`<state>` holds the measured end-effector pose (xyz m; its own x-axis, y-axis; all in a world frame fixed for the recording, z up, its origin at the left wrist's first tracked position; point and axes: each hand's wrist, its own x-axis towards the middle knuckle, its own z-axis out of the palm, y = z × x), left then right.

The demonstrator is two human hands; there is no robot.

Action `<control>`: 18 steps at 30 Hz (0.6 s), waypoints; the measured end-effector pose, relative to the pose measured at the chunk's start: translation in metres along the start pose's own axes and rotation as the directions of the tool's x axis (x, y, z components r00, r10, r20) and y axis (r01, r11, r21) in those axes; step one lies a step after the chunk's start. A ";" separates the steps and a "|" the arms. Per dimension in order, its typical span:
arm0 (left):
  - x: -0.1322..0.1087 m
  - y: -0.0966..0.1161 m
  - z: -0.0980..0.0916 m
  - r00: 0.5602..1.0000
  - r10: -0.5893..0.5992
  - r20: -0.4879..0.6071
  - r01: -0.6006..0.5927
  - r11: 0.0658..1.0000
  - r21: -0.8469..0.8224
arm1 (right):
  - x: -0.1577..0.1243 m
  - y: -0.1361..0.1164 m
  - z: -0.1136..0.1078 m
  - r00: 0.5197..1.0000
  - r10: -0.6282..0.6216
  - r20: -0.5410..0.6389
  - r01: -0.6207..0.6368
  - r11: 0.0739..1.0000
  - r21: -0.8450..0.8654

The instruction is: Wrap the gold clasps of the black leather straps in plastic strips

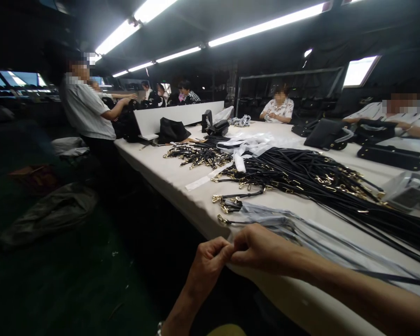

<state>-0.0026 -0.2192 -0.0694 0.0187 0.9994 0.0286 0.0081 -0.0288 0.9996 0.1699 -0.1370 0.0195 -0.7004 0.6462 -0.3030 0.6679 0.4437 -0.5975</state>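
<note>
At the near edge of the table, my left hand (207,262) and my right hand (259,246) meet, fingers pinched together and touching. What they pinch is too small or hidden to make out. Just beyond them lie black straps in clear plastic sleeves (311,245), running off to the right. A short black strap (243,195) with gold clasps rests at their left end. Behind is a large heap of long black straps (294,170) with gold hooks, and a smaller bunch of clasped straps (205,154) is to its left.
White plastic wrapping (255,142) lies over the heap on the pale tabletop (175,172). Black handbags (325,133) stand at the far right. A white divider board (182,115) crosses the back. Several co-workers sit or stand around; one person (87,107) stands at left.
</note>
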 end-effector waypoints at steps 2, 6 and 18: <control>0.003 0.004 0.001 0.999 0.021 -0.026 -0.022 1.000 -0.019 | 0.003 0.000 0.002 0.999 0.001 0.032 -0.003 0.997 0.078; 0.014 0.005 0.004 0.995 0.093 -0.040 -0.097 0.989 -0.112 | 0.010 0.003 0.017 0.996 -0.045 0.082 0.020 0.957 0.289; -0.009 -0.004 -0.018 0.919 -0.041 0.393 0.162 0.946 -0.280 | -0.013 0.021 0.002 0.991 -0.113 0.078 0.034 0.756 0.654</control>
<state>-0.0209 -0.2273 -0.0738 0.4097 0.9121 -0.0179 -0.2689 0.1395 0.9530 0.1927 -0.1374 0.0093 -0.7888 0.5414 -0.2910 0.3160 -0.0489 -0.9475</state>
